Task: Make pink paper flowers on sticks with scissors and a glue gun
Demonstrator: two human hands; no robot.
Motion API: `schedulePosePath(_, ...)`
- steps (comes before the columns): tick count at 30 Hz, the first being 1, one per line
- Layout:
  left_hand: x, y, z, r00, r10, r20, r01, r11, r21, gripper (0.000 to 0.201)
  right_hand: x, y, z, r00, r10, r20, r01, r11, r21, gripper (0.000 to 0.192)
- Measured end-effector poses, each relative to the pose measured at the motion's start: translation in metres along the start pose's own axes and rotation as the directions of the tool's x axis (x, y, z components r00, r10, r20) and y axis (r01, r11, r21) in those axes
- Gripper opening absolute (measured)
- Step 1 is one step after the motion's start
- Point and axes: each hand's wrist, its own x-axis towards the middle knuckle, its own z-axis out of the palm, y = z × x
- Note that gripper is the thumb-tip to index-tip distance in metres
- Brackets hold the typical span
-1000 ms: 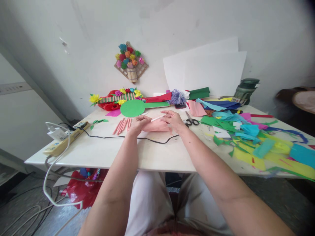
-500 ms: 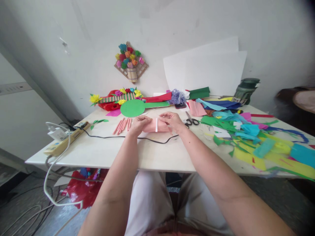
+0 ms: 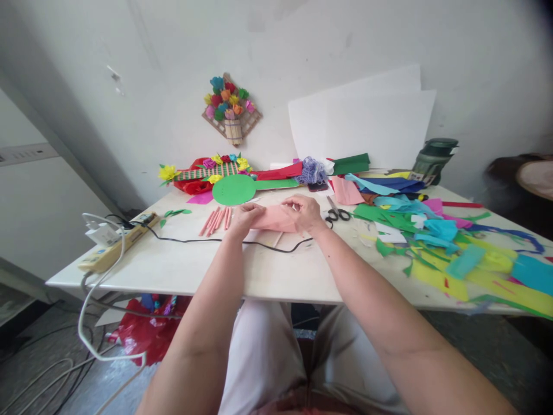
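Note:
Between my hands a piece of pink crepe paper [image 3: 273,219] is held just above the white table. My left hand [image 3: 246,219] pinches its left end, thumb on top. At the right end the fingers of my right hand [image 3: 306,214] are closed on the paper, partly hiding it. A thin white strip [image 3: 279,239] shows just under the paper's near edge; the rest of it is hidden. Several rolled pink paper sticks [image 3: 215,221] lie left of my left hand. Scissors with black handles [image 3: 339,214] rest right of my right hand.
A black cable [image 3: 259,246] crosses the table to a yellow power strip [image 3: 116,245] at the left. Cut paper scraps [image 3: 432,230] cover the right side. A green paddle-shaped piece [image 3: 235,190] and a dark green bottle [image 3: 434,161] stand farther back.
The white strip that lay upright across the pink paper now shows only below its near edge. The paper appears flatter and more spread out. Both hands stay in nearly the same place.

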Motion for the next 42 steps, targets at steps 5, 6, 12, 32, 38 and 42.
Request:
schedulePosePath(5, -0.002, 0.004, 0.003, 0.996, 0.054, -0.078, -0.053, 0.998, 0.014, 0.021, -0.008, -0.019, -0.002, 0.900, -0.116, 0.419, 0.159, 0.985, -0.070, 0.019)
schedulePosePath(6, -0.003, 0.006, 0.003, 0.994, 0.063, -0.086, -0.062, 0.998, 0.012, 0.022, -0.009, -0.023, -0.002, 0.851, -0.119, 0.512, 0.194, 0.976, -0.096, 0.021)
schedulePosePath(12, -0.005, 0.009, 0.005, 0.989, 0.082, -0.126, -0.081, 0.997, 0.012, 0.024, -0.013, -0.038, 0.001, 0.629, -0.034, 0.777, 0.376, 0.888, -0.265, 0.026)
schedulePosePath(32, -0.002, 0.004, -0.006, 0.996, 0.053, -0.075, -0.058, 0.996, -0.062, 0.029, -0.017, -0.040, 0.007, 0.674, -0.107, 0.731, 0.427, 0.864, -0.268, 0.021)
schedulePosePath(38, -0.004, 0.007, -0.004, 0.998, 0.035, -0.058, -0.039, 0.997, -0.068, 0.027, -0.007, -0.026, 0.002, 0.921, 0.066, 0.384, -0.221, 0.901, 0.373, 0.011)
schedulePosePath(42, -0.006, 0.009, -0.003, 1.000, 0.024, -0.007, -0.025, 0.996, -0.087, 0.025, 0.002, -0.013, -0.004, 0.903, 0.369, 0.222, -0.409, 0.576, 0.707, 0.023)
